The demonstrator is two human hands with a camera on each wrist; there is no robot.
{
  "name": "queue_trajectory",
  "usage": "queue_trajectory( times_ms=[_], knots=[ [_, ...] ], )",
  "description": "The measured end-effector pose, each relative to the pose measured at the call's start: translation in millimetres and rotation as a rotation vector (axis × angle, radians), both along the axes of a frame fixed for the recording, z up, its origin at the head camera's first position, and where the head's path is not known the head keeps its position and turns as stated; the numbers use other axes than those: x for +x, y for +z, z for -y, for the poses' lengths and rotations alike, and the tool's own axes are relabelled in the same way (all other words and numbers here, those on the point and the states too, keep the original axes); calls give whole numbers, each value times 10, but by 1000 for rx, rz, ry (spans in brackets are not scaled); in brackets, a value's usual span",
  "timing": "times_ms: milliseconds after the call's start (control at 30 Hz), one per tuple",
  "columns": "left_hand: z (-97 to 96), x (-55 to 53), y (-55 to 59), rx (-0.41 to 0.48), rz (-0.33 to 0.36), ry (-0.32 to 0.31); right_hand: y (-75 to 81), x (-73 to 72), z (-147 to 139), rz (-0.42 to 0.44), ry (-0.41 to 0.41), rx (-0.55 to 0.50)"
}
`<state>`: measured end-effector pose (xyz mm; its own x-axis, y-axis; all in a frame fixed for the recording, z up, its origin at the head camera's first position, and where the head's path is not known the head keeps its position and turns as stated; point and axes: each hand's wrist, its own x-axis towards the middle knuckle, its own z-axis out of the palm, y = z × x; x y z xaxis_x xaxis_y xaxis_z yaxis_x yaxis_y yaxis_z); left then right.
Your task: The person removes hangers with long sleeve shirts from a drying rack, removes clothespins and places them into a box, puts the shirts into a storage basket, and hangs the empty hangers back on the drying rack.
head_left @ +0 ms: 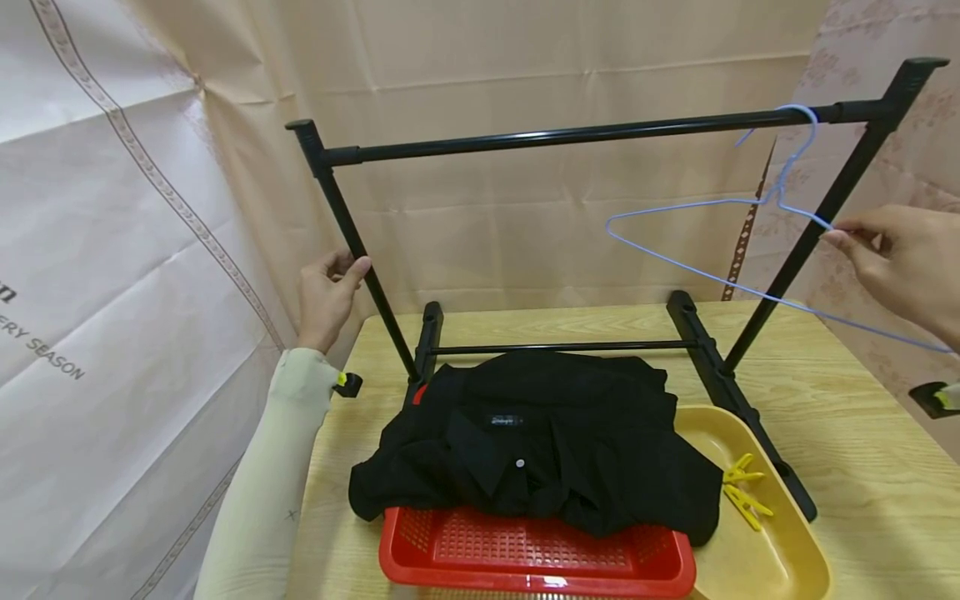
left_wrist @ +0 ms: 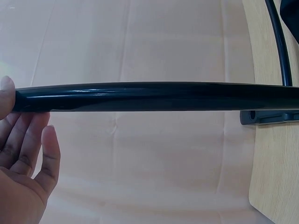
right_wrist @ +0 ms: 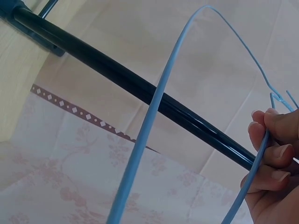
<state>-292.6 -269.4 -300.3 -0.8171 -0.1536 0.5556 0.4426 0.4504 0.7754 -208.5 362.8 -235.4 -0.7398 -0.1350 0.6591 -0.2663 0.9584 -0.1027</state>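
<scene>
A black clothes rack (head_left: 570, 136) stands on the table. My left hand (head_left: 330, 296) holds its left post (head_left: 343, 212) between thumb and fingers; in the left wrist view that post (left_wrist: 154, 97) runs across from the fingers. A blue wire hanger (head_left: 678, 206) hangs by its hook over the top bar near the right end. With thumb and fingers my right hand (head_left: 900, 258) pinches the hanger's right shoulder, beside the right post (head_left: 795, 250). In the right wrist view the hand (right_wrist: 275, 158) grips the blue wire (right_wrist: 148, 121), close to the post.
A folded black shirt (head_left: 517, 433), collar toward me, lies over a red basket (head_left: 536, 575). Right of it sits a yellow tray (head_left: 795, 550) with yellow clothespins (head_left: 742, 492). The rack's feet (head_left: 705, 354) stand on the wooden table (head_left: 855, 400); cloth (head_left: 487, 242) hangs behind.
</scene>
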Motion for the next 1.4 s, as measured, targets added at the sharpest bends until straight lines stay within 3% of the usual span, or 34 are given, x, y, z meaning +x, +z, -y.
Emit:
queue_trajectory(
  times_ms=[200, 433, 567, 900, 1133, 1400],
  knots=[
    [-18, 1, 9, -3, 32, 9, -32, -5, -22, 16, -8, 11],
    [-20, -30, 2, -13, 46, 10, -32, -5, 0, 95, -37, -23],
    [-24, -15, 28, -2, 34, -4, -25, 10, 39, 79, -21, -52],
    [-6, 13, 64, -23, 35, -18, -18, 172, 279, 105, -10, -44],
    [2, 11, 72, -55, 26, -9, -142, 235, 454, 92, 74, 40],
    [36, 67, -1, -92, 31, 31, -318, 315, 556, 203, 102, 57]
  ],
)
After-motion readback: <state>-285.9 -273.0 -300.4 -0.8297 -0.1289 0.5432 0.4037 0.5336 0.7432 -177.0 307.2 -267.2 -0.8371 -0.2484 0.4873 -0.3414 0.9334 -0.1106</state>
